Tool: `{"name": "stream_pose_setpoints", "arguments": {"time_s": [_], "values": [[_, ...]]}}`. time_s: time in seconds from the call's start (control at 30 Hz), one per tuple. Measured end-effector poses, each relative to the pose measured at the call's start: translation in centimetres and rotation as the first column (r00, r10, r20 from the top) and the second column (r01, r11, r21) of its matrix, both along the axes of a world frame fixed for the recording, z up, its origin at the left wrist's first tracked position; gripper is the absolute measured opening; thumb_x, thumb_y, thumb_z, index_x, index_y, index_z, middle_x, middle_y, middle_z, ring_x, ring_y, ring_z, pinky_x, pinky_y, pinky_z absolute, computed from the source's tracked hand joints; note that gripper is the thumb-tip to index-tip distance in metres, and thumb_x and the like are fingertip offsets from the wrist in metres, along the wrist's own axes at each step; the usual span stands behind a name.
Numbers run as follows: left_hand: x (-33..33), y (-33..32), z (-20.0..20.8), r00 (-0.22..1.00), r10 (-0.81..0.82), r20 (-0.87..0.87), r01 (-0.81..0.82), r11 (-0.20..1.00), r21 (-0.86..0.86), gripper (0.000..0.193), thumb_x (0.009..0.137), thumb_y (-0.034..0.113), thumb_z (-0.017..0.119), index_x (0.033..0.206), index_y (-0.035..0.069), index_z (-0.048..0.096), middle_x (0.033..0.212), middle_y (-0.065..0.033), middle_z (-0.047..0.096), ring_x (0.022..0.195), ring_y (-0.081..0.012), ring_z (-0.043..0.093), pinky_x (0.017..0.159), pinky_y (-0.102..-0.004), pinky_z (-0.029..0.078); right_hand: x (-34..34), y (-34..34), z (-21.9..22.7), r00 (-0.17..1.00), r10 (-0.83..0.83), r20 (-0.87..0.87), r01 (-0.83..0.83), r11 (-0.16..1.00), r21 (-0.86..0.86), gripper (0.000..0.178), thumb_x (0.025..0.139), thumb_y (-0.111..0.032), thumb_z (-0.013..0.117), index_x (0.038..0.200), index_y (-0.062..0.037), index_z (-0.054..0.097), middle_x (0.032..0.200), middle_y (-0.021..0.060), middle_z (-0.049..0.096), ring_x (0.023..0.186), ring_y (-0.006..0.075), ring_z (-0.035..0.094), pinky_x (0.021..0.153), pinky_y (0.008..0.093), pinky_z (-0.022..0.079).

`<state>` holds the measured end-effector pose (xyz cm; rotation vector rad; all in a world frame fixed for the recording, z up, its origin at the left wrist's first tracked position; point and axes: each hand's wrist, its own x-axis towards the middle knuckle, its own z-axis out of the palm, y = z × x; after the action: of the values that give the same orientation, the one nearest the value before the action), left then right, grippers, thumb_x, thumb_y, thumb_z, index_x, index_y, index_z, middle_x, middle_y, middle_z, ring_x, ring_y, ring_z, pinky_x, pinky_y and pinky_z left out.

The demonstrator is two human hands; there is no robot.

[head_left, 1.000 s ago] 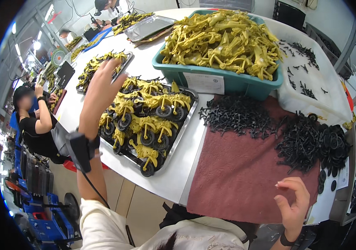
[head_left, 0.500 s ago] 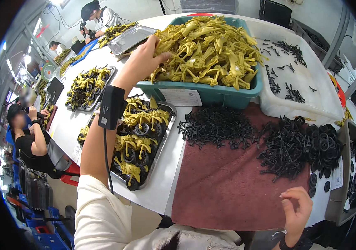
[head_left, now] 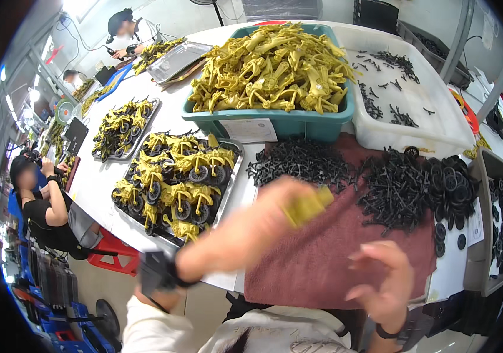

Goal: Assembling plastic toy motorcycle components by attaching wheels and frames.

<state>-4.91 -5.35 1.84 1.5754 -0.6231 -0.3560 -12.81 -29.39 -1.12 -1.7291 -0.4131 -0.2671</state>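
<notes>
We hold a blurry yellow piece [head_left: 311,207] in our closed left hand [head_left: 260,219], left of and farther than our half-open right hand [head_left: 391,286], which looks empty.

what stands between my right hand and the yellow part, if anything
Nothing visible does: the right hand and the blurred yellow part in the left hand are apart above the red-brown cloth, with the heaped black parts lying farther back.
</notes>
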Motion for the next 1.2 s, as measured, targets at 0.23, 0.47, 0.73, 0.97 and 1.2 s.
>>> {"name": "stream_pose_setpoints", "arguments": {"time_s": [0.23, 0.47, 0.73, 0.97, 1.2], "values": [[-6.5, -3.6, -4.4, 0.996, 0.085, 0.029, -0.083, 0.993, -0.080, 0.056, 0.096, 0.040, 0.051, 0.127, -0.005, 0.040, 0.108, -0.0183, 0.048, 0.101, -0.0292, 0.047, 0.091, -0.0401, 0.037, 0.4, 3.5, -0.4, 0.953, 0.066, 0.295, 0.005, 0.972, -0.233, 0.039, 0.066, -0.012, 0.084, 0.101, -0.0034, 0.068, 0.088, 0.0076, 0.062, 0.068, 0.0174, 0.061, 0.056, 0.0274, 0.050], [-7.7, -3.5, -3.9, 0.964, 0.231, 0.129, -0.238, 0.970, 0.039, 0.076, 0.097, 0.061, 0.029, 0.110, -0.009, 0.055, 0.090, -0.0164, 0.058, 0.073, -0.0196, 0.055, 0.063, -0.0305, 0.041, -1.4, 4.0, -1.6, 0.917, -0.006, 0.399, 0.087, 0.979, -0.185, 0.033, 0.061, -0.001, 0.083, 0.090, -0.0051, 0.069, 0.075, 0.0036, 0.062, 0.058, 0.0180, 0.061, 0.051, 0.0277, 0.049], [-5.8, 1.3, -5.8, 0.834, 0.442, -0.329, -0.551, 0.650, -0.523, 0.054, 0.102, 0.048, 0.026, 0.116, 0.001, 0.049, 0.093, -0.0103, 0.056, 0.104, -0.0298, 0.062, 0.083, -0.0465, 0.054, -1.9, 1.0, -3.1, 0.980, -0.176, 0.094, 0.186, 0.975, -0.119, 0.016, 0.082, 0.000, 0.069, 0.095, 0.0006, 0.059, 0.089, 0.0095, 0.061, 0.075, 0.0137, 0.060, 0.068, 0.0251, 0.052], [-5.6, -0.2, -7.5, 0.768, 0.549, -0.330, -0.635, 0.720, -0.280, 0.046, 0.087, -0.006, 0.053, 0.131, 0.000, 0.042, 0.112, -0.0095, 0.055, 0.120, -0.0277, 0.055, 0.095, -0.0331, 0.050, -2.6, 4.0, -5.2, 0.882, 0.085, -0.464, 0.129, 0.902, 0.412, 0.015, 0.089, 0.007, 0.060, 0.102, 0.0038, 0.056, 0.095, 0.0084, 0.063, 0.086, 0.0111, 0.065, 0.076, 0.0228, 0.053], [-5.2, 1.5, -7.6, 0.839, 0.544, 0.019, -0.542, 0.831, 0.125, 0.027, 0.087, -0.012, 0.048, 0.111, -0.006, 0.058, 0.118, -0.0120, 0.059, 0.107, -0.0186, 0.060, 0.092, -0.0287, 0.047, -2.5, 3.6, -5.7, 0.912, -0.080, -0.403, 0.098, 0.995, 0.024, 0.011, 0.083, 0.007, 0.066, 0.093, 0.0033, 0.065, 0.091, 0.0064, 0.066, 0.081, 0.0098, 0.064, 0.072, 0.0214, 0.051]]}}
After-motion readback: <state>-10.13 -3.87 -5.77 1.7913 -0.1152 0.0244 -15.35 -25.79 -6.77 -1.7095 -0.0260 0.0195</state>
